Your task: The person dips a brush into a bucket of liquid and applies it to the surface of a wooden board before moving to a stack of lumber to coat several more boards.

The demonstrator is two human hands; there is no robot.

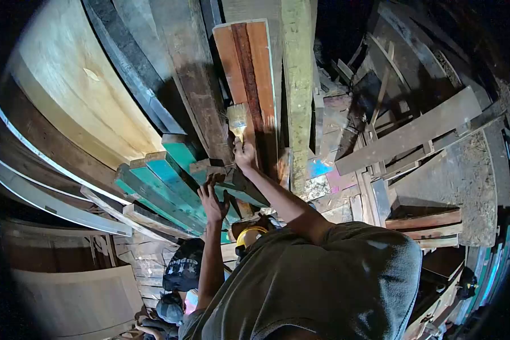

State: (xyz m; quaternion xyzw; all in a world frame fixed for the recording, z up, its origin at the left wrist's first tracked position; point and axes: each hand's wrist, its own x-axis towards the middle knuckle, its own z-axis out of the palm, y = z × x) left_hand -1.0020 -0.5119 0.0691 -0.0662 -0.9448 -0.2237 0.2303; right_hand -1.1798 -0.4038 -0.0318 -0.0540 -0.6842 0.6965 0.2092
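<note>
My right hand [244,154] is closed round the handle of a flat paint brush [237,119], whose bristles point away from me. The brush lies over the left edge of a reddish-brown board [230,54], which has a darker wet-looking strip [245,68] along its length. Lower and to the left, my left hand [214,201] has its fingers spread, near the end of a wooden block [207,166] and the green-painted beams [170,170]. I see nothing held in it.
A pale curved plywood sheet [85,73] stands at the left. A yellowish beam [296,79] runs right of the board. Stacked planks [413,130] lie at the right. Below left are a dark bag [184,266] and a person in a cap [170,307]. A yellow round object [250,235] sits by my body.
</note>
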